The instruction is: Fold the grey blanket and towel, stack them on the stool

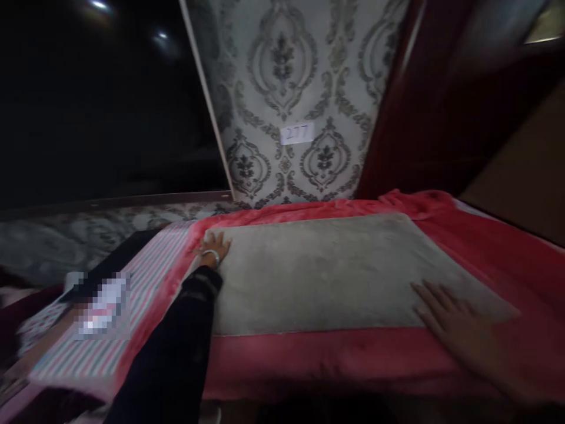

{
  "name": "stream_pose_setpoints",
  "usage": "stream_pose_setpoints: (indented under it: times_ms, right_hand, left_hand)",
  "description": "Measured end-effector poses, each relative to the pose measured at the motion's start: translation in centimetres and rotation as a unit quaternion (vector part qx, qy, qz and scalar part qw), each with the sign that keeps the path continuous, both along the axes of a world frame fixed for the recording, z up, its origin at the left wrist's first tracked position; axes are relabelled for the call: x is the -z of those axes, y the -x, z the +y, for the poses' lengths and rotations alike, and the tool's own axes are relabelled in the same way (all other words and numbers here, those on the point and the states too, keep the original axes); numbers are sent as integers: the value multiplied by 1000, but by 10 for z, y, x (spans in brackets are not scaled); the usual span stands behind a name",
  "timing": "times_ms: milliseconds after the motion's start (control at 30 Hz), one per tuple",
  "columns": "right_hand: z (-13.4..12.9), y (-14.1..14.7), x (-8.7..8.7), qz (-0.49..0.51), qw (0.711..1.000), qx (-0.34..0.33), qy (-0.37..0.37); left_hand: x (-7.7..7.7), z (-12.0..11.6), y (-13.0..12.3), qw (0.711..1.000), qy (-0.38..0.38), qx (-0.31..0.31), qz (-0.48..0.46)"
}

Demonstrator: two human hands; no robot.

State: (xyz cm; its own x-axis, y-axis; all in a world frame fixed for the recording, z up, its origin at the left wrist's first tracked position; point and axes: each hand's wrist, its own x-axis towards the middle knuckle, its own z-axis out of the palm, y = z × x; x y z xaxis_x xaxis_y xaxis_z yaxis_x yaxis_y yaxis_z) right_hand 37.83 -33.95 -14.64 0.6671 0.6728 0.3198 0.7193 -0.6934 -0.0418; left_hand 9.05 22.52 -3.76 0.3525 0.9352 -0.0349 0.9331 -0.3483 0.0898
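A grey rectangular cloth [318,274] lies spread out flat on a red plush blanket [353,359]. My left hand [214,248] rests on the cloth's far left corner with its fingers spread; a pale bracelet circles the wrist below a dark sleeve. Near the cloth's right end, my right hand [459,327] lies palm down with fingers stretched out, slightly blurred. Neither hand grips anything. Some faint creases and darker patches show on the cloth's surface.
Left of the blanket runs a striped cloth [150,282] with a pixelated item [103,309] on it. Behind stand a large dark screen [106,106] and a patterned wall with a paper label [297,133] reading 277. Dark red furniture [441,118] rises at right.
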Motion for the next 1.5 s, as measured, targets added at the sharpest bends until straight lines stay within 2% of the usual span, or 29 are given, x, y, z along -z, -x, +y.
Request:
stream_pose_setpoints:
  times_ms: [67,167,300,400,533,633,733,900,1100,1267,1367,1433,1500]
  right_hand:
    - [5,5,-10,-1,1000,5,5]
    - [8,5,-14,-9,1000,12,8]
    - [6,-3,-24,4,1000,7,20]
    - [16,-15,-50,63,996,-18,55]
    - [57,-40,-79,53,993,-86,56]
    - [95,-68,-80,64,986,-125,84]
    - [121,-102,-75,96,983,-112,114]
    - [140,-158,-75,90,985,-91,118]
    - [150,-201,-68,112,989,60,72]
    - [152,-208,-60,128,986,103,39]
    - [152,-206,-61,123,984,126,32]
    - [151,-202,-67,131,982,133,37]
    - [152,-196,-76,150,977,144,53]
  left_hand:
    - [-1,6,0,1000,2,11,-2]
    - [-5,7,-6,999,-3,37,29]
    - [-4,-23,-26,984,-17,168,51]
    - [2,-47,-39,974,-16,218,57]
    - [6,-53,-45,976,-41,206,50]
    - [6,-44,-44,977,-34,207,51]
    - [7,-30,-44,976,-31,210,51]
    - [6,-6,-51,980,-28,187,60]
    - [3,15,-58,988,-45,143,44]
    - [2,21,-53,998,-59,32,-3]
    - [1,19,-49,997,-60,-34,-34]
    - [-1,17,-45,994,-75,-56,-56]
    - [-5,15,-41,992,-97,-49,-62]
